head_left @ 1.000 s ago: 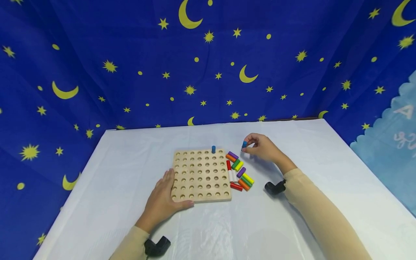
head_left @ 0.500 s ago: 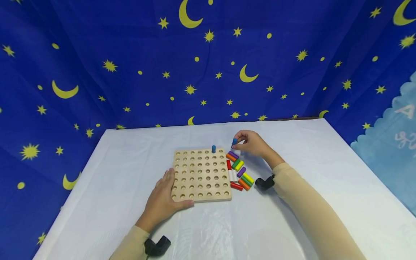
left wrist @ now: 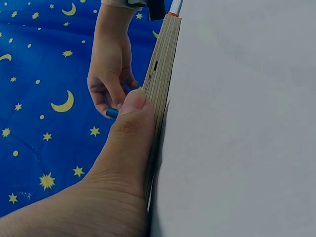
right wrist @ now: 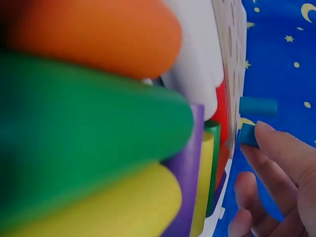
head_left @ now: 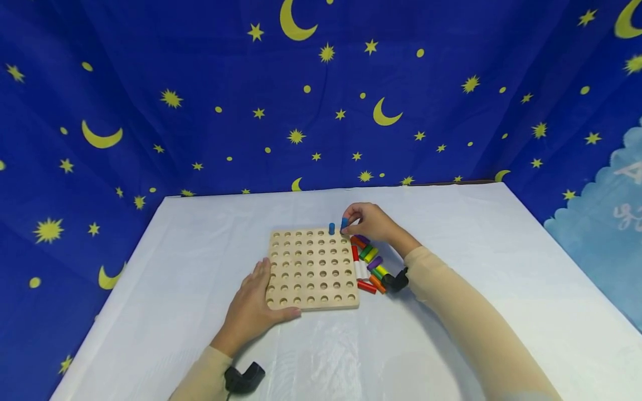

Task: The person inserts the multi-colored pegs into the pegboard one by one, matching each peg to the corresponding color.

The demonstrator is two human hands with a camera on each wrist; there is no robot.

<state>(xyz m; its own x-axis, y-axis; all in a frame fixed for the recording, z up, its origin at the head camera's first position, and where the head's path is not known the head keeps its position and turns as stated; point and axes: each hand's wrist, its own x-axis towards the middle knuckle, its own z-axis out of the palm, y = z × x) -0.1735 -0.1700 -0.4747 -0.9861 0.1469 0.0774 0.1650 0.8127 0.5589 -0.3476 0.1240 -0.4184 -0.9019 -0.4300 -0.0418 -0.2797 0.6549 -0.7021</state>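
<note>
A square wooden pegboard (head_left: 304,268) with rows of round holes lies on the table. My left hand (head_left: 248,309) rests against its near left corner, fingers along the left side and thumb along the front edge. One blue peg (head_left: 331,229) stands upright in the far row. My right hand (head_left: 373,224) pinches another blue peg (right wrist: 248,135) between thumb and fingertips, over the far right corner hole. Whether that peg's lower end is inside the hole cannot be told. In the left wrist view, the thumb (left wrist: 131,128) presses the board's edge.
Loose pegs in several colours lie along the board's right side, among them a red peg (head_left: 366,287), a white peg (head_left: 363,270) and a green peg (right wrist: 98,128). The right wrist's black camera (head_left: 397,280) partly covers them. A blue star-patterned cloth (head_left: 225,111) hangs behind the table.
My right hand has moved left with the blue peg, from right of the board to its far right corner. The left hand stays in place on the board.
</note>
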